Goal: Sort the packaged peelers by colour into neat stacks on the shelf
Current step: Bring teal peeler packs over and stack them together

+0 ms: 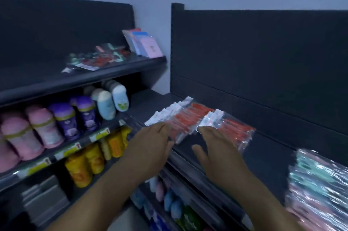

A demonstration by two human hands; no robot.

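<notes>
Red peelers in glossy clear bags lie fanned on the dark shelf. Left hand and right hand rest flat, fingers spread, holding nothing. Blurred teal-pink packs sit near right; rounded bottles fill left racks.

Both forearms bare, no sleeves; left grip, right grip apparently ringless, blurred.

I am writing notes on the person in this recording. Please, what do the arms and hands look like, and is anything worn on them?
Both forearms are bare as far as the picture shows: no sleeves, gloves, watch or bracelet. The left hand and the right hand show no rings, though the picture is blurred.
</notes>
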